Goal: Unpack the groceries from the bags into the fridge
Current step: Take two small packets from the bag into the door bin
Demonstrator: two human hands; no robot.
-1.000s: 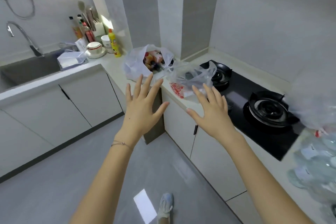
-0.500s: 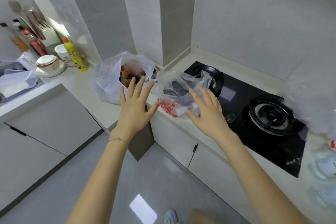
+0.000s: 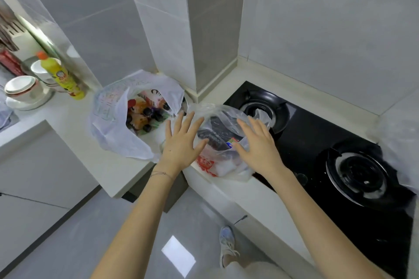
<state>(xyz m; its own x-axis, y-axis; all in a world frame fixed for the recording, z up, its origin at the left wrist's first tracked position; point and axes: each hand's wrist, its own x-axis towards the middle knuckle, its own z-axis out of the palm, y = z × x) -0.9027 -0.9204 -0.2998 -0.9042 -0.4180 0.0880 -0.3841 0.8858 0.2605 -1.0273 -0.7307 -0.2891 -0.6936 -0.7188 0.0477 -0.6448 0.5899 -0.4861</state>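
Observation:
Two plastic grocery bags sit on the pale counter point(image 3: 68, 120) in the corner. The white bag point(image 3: 108, 129) on the left gapes open and shows colourful packets and dark round items inside. The clear bag point(image 3: 223, 142) with red print lies beside the hob, with dark and white packages in it. My left hand point(image 3: 181, 140) hovers with spread fingers at the clear bag's left side. My right hand point(image 3: 258, 145) is spread over its right side. Neither hand holds anything. No fridge is in view.
A black two-burner gas hob point(image 3: 317, 142) lies right of the bags. A yellow bottle point(image 3: 62, 75), stacked bowls point(image 3: 22, 88) and a cup stand at the far left. Another clear bag point(image 3: 399, 142) sits at the right edge. Grey floor and my shoe point(image 3: 226, 242) are below.
The view has come closer to the counter corner. Both hands have reached forward from in front of the cabinets to either side of the clear bag.

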